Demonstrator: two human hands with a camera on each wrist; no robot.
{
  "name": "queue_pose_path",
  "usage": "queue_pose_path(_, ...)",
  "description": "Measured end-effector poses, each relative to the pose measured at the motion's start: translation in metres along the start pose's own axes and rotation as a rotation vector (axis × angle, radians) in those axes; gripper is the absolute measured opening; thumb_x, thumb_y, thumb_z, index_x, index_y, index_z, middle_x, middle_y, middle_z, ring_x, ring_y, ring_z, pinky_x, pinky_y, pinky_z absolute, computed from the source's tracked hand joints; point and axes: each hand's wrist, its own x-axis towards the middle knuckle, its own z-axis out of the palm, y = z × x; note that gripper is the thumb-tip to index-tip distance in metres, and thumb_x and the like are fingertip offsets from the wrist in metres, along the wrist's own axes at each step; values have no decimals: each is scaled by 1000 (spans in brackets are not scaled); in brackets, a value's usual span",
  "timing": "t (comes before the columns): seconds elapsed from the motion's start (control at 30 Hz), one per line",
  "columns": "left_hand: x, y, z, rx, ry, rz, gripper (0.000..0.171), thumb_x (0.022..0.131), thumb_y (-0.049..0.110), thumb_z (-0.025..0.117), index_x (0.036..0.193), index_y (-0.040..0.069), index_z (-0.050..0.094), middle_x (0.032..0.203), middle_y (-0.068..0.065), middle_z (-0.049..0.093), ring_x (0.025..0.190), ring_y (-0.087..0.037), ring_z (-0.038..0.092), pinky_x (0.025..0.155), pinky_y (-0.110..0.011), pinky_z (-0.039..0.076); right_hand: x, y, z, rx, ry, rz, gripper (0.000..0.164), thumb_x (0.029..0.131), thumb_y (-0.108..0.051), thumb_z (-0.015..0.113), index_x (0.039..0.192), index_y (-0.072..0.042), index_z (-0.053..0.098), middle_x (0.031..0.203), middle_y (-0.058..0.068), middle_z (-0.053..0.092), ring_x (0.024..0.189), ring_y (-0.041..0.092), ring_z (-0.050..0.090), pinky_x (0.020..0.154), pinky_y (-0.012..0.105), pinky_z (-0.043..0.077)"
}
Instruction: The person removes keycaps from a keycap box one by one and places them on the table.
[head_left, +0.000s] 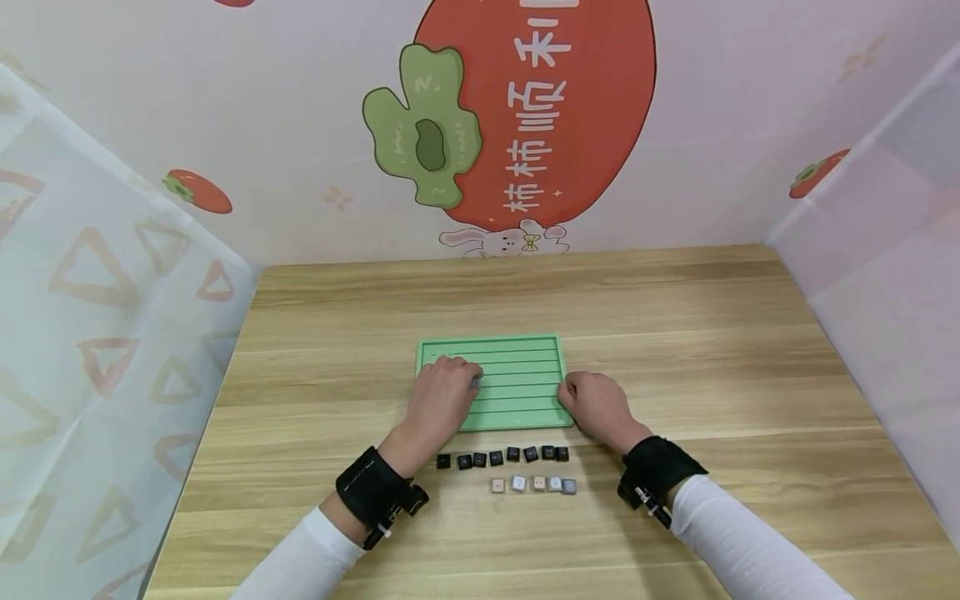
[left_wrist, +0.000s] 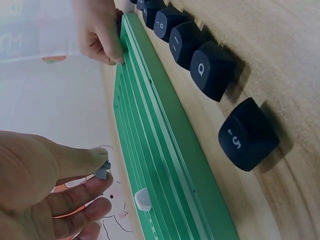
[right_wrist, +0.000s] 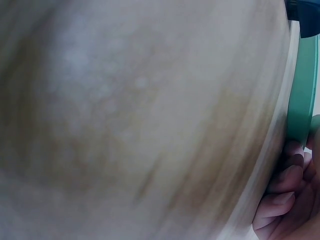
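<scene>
My left hand (head_left: pixel 447 390) is over the left part of a green ridged tray (head_left: pixel 517 400). Between its thumb and index finger it pinches a small grey keycap (left_wrist: pixel 102 171), held above the tray. A white keycap (left_wrist: pixel 143 199) sits among the tray's ridges in the left wrist view. At the tray's right side, my right hand (head_left: pixel 597 406) grips the edge with thumb and curled fingers (right_wrist: pixel 280 205). Part of the tray is hidden beneath the left hand.
Several black keycaps (head_left: pixel 496 458) form a row in front of the tray, among them one marked Q (left_wrist: pixel 212 70) and one marked 5 (left_wrist: pixel 247 135). Nearer the person lies a row of several pale keycaps (head_left: pixel 518 483). Printed cloth walls (head_left: pixel 300 183) border the wooden table (head_left: pixel 720 367).
</scene>
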Motion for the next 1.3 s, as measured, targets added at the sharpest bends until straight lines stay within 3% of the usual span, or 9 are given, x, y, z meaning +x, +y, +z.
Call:
queue_pose_path(0.23, -3, 3, 0, -9, -8, -1, 19, 80, 15, 71, 98, 14, 73, 92, -1, 70, 81, -19, 59, 69, -35, 46, 0, -1, -1, -5, 6, 4, 37, 89, -21, 47, 53, -17, 37, 50, -6, 26, 46, 11, 29, 45, 28, 25)
queue_pose_path(0.87, -12, 8, 1, -5, 0, 35, 14, 82, 13, 67, 95, 13, 73, 88, 0, 69, 78, -18, 59, 61, -32, 42, 0, 0, 0, 2, 1, 6, 36, 88, -20, 46, 54, -17, 38, 50, -6, 28, 46, 11, 30, 45, 28, 25)
queue_pose_path(1.3, -15, 9, 0, -10, -17, 20, 15, 82, 12, 66, 95, 13, 74, 90, 0, 69, 78, -19, 59, 63, -32, 43, 0, -1, 0, -8, 6, 2, 36, 88, -20, 47, 53, -16, 39, 49, -5, 30, 46, 12, 32, 45, 27, 26)
